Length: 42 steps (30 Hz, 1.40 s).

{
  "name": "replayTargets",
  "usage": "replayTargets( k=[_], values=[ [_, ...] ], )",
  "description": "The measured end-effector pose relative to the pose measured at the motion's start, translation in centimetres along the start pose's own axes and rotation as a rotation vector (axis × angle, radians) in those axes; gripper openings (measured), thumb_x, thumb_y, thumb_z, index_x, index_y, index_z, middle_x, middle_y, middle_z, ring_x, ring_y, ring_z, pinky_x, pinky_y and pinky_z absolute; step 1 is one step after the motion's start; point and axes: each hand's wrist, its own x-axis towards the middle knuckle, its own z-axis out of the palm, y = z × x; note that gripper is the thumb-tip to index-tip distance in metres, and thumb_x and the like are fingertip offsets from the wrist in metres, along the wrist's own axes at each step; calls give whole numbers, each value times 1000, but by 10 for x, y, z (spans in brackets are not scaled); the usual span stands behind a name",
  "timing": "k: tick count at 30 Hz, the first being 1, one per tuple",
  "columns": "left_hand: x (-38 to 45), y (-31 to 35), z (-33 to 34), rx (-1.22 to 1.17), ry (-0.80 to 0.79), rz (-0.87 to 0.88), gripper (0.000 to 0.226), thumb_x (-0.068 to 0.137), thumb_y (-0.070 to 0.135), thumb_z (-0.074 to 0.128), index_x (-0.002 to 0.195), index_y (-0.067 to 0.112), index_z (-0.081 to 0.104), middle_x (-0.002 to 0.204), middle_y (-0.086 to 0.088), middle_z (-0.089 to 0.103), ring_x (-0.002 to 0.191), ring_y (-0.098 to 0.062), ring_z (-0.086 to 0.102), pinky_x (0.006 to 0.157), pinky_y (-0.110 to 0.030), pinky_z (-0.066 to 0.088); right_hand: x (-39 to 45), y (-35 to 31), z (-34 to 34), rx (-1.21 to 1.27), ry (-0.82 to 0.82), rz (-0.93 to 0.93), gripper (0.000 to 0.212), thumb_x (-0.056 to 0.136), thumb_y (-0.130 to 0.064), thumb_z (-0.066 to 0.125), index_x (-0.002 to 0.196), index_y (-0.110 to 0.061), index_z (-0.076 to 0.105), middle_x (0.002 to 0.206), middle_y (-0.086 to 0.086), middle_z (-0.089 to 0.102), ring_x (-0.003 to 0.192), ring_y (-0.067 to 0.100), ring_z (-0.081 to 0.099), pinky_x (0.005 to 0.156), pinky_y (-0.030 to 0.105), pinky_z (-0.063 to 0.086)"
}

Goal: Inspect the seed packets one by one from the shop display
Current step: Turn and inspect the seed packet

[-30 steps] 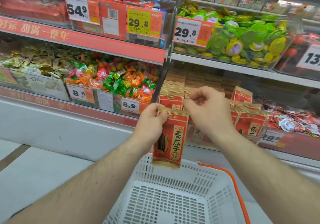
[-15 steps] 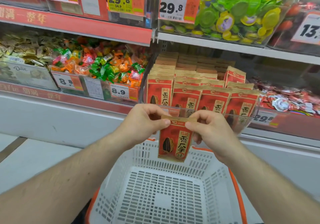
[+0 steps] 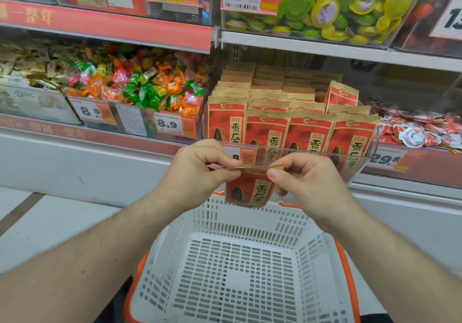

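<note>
A red and tan seed packet (image 3: 250, 190) with a sunflower seed picture hangs upright in front of me, above the far rim of the basket. My left hand (image 3: 197, 172) pinches its top left corner. My right hand (image 3: 305, 180) pinches the top right corner. Behind the hands, rows of the same seed packets (image 3: 290, 122) stand in a clear plastic display bin (image 3: 362, 162) on the lower shelf.
A white perforated shopping basket (image 3: 240, 267) with an orange rim sits below my arms. Bins of wrapped candies (image 3: 140, 85) lie left of the seed packets, jelly cups (image 3: 337, 5) on the shelf above, red-and-white sweets (image 3: 420, 130) to the right.
One second ago my right hand was up at the display while the left held the packet. Both hands now hold the packet lower, in front of the bin, and the view has tilted down.
</note>
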Motion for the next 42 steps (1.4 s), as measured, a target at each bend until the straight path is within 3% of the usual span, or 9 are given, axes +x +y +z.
replayTargets(
  k=[4,9,12,14,22,29,33,37,42],
  values=[
    [2,-2,1,12,-2,-27,38,73,-1,81,73,36,72,72,24,64,73,4,60,72,-16,49,0,1,0,-12,17,-19,20,85,-4,72,72,-19,71,54,-4,64,54,11,57,60,27,47],
    [2,-1,4,-74,-164,-248,22,87,9,73,81,30,74,80,12,73,77,-5,67,76,-32,56,1,2,-2,3,80,-17,21,89,-7,68,70,-17,70,49,0,59,47,11,52,52,21,46],
    [0,-2,6,-146,-199,-313,11,91,14,68,93,21,76,97,-8,77,97,-37,69,87,-55,57,4,2,-4,63,105,-3,22,90,-8,66,70,-16,70,48,4,56,46,14,50,52,21,45],
    [0,0,6,-168,-172,-336,11,92,16,67,91,21,78,97,-15,75,98,-47,66,85,-62,54,5,2,-5,65,102,-4,20,91,-9,66,72,-15,70,48,4,57,47,14,50,53,22,44],
    [3,4,5,-306,-34,-379,14,94,12,61,96,6,74,97,-18,75,81,-27,71,77,-45,61,3,-1,-3,-45,-96,64,11,91,-21,66,85,-20,75,67,-13,71,57,-4,58,56,11,44],
    [0,1,-3,-281,-330,-513,31,77,31,69,103,14,72,94,-5,76,83,-17,70,74,-33,56,5,3,-4,-3,8,88,24,93,-19,65,73,-14,78,68,-1,73,57,8,58,65,30,44],
    [-1,3,-1,-323,-306,-499,14,90,17,64,101,14,72,90,-4,76,81,-19,71,72,-37,60,6,2,-7,-10,-10,118,23,92,-27,65,79,-14,78,76,6,74,66,16,60,69,38,49],
    [0,7,-2,-427,-253,-498,27,79,24,65,101,10,71,87,-5,75,75,-17,72,63,-34,61,4,-2,-12,-7,-146,169,15,90,-23,66,97,-12,74,90,9,76,78,22,66,78,44,51],
    [1,13,-3,-512,-269,-568,43,76,27,64,114,7,66,95,-9,74,77,-20,72,65,-38,62,-1,-7,-10,100,-242,249,16,89,-14,62,101,-5,68,89,14,76,74,25,72,57,31,57]
  ],
)
